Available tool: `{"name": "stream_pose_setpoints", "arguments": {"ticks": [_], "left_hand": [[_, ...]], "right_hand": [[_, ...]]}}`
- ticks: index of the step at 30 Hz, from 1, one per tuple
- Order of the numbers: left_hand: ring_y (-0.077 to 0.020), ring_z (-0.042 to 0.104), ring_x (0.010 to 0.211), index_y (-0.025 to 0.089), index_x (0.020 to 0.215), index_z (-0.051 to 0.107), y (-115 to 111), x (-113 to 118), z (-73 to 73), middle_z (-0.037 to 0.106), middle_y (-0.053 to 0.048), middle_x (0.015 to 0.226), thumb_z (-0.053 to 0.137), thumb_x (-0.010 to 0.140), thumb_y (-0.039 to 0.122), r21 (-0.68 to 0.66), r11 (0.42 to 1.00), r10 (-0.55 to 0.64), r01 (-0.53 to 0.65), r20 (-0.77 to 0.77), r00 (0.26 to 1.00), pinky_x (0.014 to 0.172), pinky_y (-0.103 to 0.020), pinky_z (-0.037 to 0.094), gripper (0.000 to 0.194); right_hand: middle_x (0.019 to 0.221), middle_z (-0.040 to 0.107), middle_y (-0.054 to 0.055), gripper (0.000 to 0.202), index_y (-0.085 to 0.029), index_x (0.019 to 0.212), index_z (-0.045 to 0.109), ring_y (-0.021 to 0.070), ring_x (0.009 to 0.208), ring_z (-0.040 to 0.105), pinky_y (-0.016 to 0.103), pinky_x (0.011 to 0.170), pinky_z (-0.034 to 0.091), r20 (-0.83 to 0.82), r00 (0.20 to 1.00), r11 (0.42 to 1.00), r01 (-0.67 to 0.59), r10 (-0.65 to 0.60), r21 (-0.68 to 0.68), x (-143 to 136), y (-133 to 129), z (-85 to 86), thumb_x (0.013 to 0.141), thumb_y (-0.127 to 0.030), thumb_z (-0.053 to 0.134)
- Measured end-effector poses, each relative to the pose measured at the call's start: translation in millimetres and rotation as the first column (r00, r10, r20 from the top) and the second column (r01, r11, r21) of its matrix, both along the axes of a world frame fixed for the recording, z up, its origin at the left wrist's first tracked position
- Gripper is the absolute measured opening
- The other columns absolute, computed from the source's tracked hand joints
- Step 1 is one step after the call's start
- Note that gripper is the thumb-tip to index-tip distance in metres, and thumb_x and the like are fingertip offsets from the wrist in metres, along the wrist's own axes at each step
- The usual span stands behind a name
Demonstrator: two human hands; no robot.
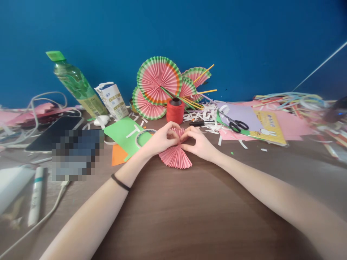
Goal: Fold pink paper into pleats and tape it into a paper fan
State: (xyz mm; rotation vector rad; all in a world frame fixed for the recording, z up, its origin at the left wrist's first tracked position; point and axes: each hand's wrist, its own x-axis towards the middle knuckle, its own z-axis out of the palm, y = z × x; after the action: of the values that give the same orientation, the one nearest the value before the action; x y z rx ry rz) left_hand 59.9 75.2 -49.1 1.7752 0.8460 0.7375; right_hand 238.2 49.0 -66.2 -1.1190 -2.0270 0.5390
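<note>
Pinching pink paper (176, 160), fingers (191, 133) leave its pleated edge facing wide tabletop (176, 202).

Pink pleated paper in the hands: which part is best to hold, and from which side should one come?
Pinch the pink pleated paper at its narrow middle, probably from left and right: the pleats spread out in front and behind, and those wider parts look easier to crush.

The pink pleated paper (177, 159), pinched at its middle, fans out both ways, apparently touching the table (173, 209).
</note>
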Motion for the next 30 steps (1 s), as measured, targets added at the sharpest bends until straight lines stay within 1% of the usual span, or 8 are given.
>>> {"name": "stream_pose_setpoints", "arguments": {"ticks": [5, 11, 17, 23, 26, 30], "left_hand": [[-0.0111, 0.062, 0.068, 0.020, 0.095, 0.044, -0.2, 1.2, -1.9, 0.062, 0.004, 0.069, 0.057, 0.070, 0.012, -0.005, 1.000, 0.006, -0.006, 0.034, 0.999, 0.068, -0.025, 0.048, 0.029], [-0.0124, 0.064, 0.069, 0.020, 0.092, 0.044, -0.1, 1.6, -3.5, 0.063, 0.003, 0.068, 0.059, 0.069, 0.014, 0.032, 0.997, 0.066, -0.067, 0.041, 0.997, 0.071, -0.028, 0.050, 0.028], [-0.0125, 0.064, 0.069, 0.020, 0.090, 0.044, -1.6, 3.2, -4.8, 0.063, 0.003, 0.069, 0.059, 0.071, 0.015, 0.055, 0.995, 0.078, -0.081, 0.051, 0.996, 0.071, -0.028, 0.051, 0.025], [-0.0129, 0.065, 0.068, 0.021, 0.087, 0.041, -1.7, 4.5, -6.8, 0.063, 0.003, 0.070, 0.059, 0.070, 0.016, 0.083, 0.989, 0.115, -0.119, 0.055, 0.992, 0.071, -0.028, 0.050, 0.025], [-0.0134, 0.064, 0.070, 0.021, 0.088, 0.042, -1.9, 4.4, -7.9, 0.063, 0.003, 0.072, 0.058, 0.071, 0.015, 0.127, 0.983, 0.133, -0.135, 0.023, 0.991, 0.074, -0.030, 0.050, 0.024], [-0.0134, 0.063, 0.072, 0.022, 0.088, 0.042, -3.6, 4.9, -7.2, 0.064, 0.003, 0.073, 0.055, 0.071, 0.012, 0.241, 0.958, 0.172, -0.158, -0.040, 0.984, 0.075, -0.030, 0.049, 0.024]], "right_hand": [[0.079, 0.051, 0.001, 0.008, -0.020, 0.070, 0.057, 0.0179, 0.082, 0.048, 0.037, 0.079, 0.038, -0.027, 0.999, 1.000, 0.022, -0.021, 0.014, -0.6, 0.7, -2.7, 0.074, -0.018, 0.063], [0.075, 0.049, 0.000, 0.014, -0.020, 0.064, 0.054, 0.0170, 0.078, 0.047, 0.036, 0.076, 0.038, -0.060, 0.998, 0.999, 0.033, -0.032, 0.015, -1.0, 0.9, -2.4, 0.075, -0.016, 0.061], [0.075, 0.047, 0.000, 0.014, -0.019, 0.063, 0.053, 0.0165, 0.077, 0.048, 0.035, 0.076, 0.039, -0.063, 0.997, 0.999, 0.045, -0.043, 0.018, -2.1, 0.0, -1.5, 0.074, -0.015, 0.060], [0.078, 0.045, 0.001, 0.013, -0.019, 0.065, 0.052, 0.0157, 0.077, 0.049, 0.034, 0.074, 0.041, -0.059, 0.995, 0.995, 0.083, -0.080, 0.059, -3.7, -2.3, -1.5, 0.075, -0.013, 0.057], [0.078, 0.045, 0.001, 0.013, -0.019, 0.065, 0.052, 0.0153, 0.076, 0.050, 0.034, 0.075, 0.042, -0.058, 0.995, 0.994, 0.089, -0.086, 0.059, -4.0, -2.5, -0.9, 0.074, -0.012, 0.056], [0.079, 0.046, 0.001, 0.011, -0.019, 0.066, 0.053, 0.0152, 0.076, 0.051, 0.034, 0.074, 0.043, -0.093, 0.992, 0.995, 0.088, -0.084, 0.038, -3.4, -0.9, -1.5, 0.074, -0.013, 0.056]]}}
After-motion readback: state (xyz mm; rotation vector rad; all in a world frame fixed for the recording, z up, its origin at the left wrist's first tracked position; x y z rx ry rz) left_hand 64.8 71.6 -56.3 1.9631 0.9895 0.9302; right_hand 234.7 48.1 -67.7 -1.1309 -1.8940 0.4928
